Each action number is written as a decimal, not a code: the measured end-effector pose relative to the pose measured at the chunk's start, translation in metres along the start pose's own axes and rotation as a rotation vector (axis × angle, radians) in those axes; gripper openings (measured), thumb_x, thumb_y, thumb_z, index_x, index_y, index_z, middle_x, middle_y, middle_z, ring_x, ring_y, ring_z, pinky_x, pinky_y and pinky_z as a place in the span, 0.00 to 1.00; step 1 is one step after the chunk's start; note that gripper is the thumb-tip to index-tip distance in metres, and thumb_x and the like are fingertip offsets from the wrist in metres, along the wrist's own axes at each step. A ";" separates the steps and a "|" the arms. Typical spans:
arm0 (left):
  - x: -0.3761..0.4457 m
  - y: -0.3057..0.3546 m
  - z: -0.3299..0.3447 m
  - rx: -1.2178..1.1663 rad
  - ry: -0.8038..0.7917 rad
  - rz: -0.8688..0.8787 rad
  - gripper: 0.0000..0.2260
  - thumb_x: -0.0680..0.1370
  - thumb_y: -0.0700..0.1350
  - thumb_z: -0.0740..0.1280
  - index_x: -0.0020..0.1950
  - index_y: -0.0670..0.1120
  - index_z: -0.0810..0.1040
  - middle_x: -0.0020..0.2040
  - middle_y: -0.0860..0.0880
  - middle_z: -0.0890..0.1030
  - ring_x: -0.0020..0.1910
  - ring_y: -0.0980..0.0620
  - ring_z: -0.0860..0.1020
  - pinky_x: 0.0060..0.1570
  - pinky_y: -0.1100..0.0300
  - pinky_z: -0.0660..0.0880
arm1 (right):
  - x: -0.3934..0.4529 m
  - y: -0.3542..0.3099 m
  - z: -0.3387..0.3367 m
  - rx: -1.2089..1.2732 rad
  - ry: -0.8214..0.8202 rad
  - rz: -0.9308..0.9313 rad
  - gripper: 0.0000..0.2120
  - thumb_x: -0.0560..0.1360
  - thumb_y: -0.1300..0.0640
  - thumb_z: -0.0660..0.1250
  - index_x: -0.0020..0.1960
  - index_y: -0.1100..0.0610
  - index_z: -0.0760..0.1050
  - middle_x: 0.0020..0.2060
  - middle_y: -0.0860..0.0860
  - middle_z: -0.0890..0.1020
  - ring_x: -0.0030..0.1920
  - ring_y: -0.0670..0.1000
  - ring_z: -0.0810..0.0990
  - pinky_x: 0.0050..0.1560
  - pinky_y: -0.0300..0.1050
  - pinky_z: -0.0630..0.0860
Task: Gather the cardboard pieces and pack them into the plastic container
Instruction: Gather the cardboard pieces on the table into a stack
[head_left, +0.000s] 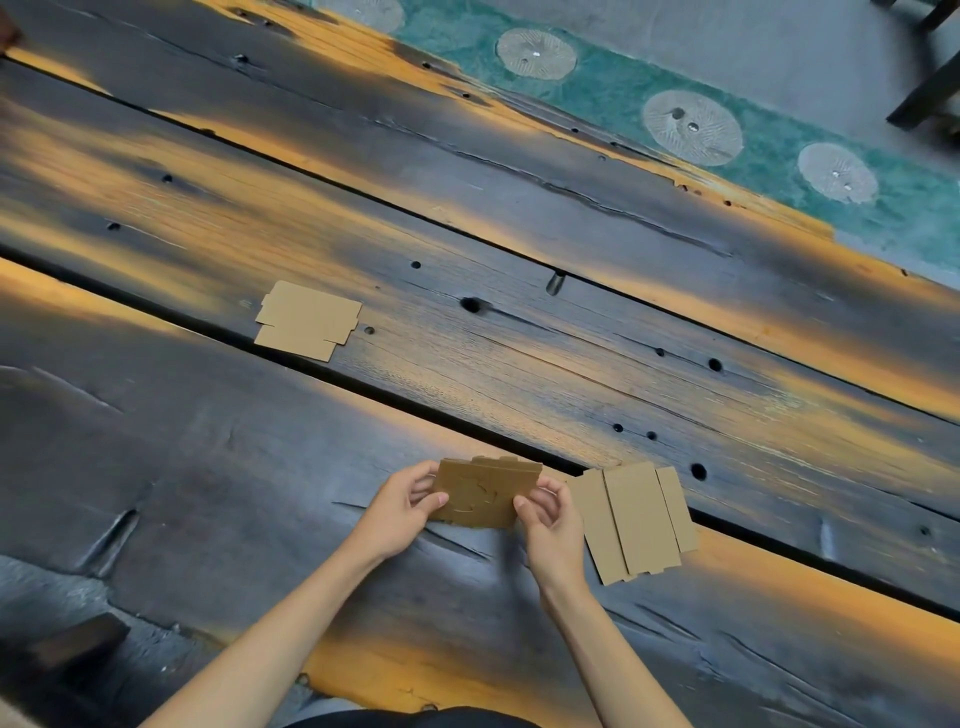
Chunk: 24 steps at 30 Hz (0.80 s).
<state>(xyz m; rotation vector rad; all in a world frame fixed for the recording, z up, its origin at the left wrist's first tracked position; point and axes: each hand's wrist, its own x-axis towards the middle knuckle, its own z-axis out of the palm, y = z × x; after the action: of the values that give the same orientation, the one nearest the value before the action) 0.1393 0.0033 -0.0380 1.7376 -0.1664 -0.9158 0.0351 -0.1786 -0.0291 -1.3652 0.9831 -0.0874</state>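
dark scorched plank table (218, 467), green runner (779, 156) far side. your left hand (400, 512) and right hand (550, 514) both pinch small cardboard stack (485, 493). gathering step. loose pieces: right pile (636, 519), far-left pile (306, 319). container not in view; likely collect those next.

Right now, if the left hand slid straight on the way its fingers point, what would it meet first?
The left hand points right, across the held cardboard piece it pinches. Straight on, it would likely meet the right hand first, gripping the piece's other end. Depth is unclear.
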 end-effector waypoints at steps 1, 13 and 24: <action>-0.001 0.001 0.000 0.014 -0.002 0.007 0.16 0.81 0.36 0.67 0.64 0.54 0.79 0.60 0.57 0.85 0.61 0.58 0.82 0.64 0.62 0.77 | 0.000 -0.002 0.001 -0.005 -0.003 -0.012 0.13 0.79 0.71 0.66 0.56 0.55 0.76 0.51 0.53 0.86 0.49 0.44 0.85 0.52 0.36 0.80; -0.007 0.003 -0.010 -0.274 -0.058 -0.189 0.17 0.83 0.34 0.62 0.66 0.51 0.78 0.56 0.48 0.87 0.56 0.49 0.86 0.50 0.53 0.84 | 0.010 -0.005 0.012 -0.076 -0.084 0.094 0.10 0.80 0.63 0.69 0.60 0.56 0.81 0.50 0.48 0.87 0.51 0.43 0.86 0.44 0.33 0.79; 0.016 0.021 -0.060 -0.243 -0.101 -0.290 0.12 0.83 0.37 0.64 0.64 0.48 0.80 0.56 0.48 0.88 0.55 0.50 0.86 0.50 0.55 0.84 | 0.027 -0.033 0.052 -0.046 -0.264 0.134 0.09 0.83 0.60 0.65 0.58 0.55 0.83 0.48 0.49 0.89 0.47 0.47 0.88 0.39 0.35 0.80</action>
<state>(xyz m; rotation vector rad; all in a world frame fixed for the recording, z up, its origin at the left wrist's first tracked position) 0.1963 0.0319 -0.0221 1.5130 0.1308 -1.1839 0.1000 -0.1623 -0.0219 -1.3105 0.8546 0.2125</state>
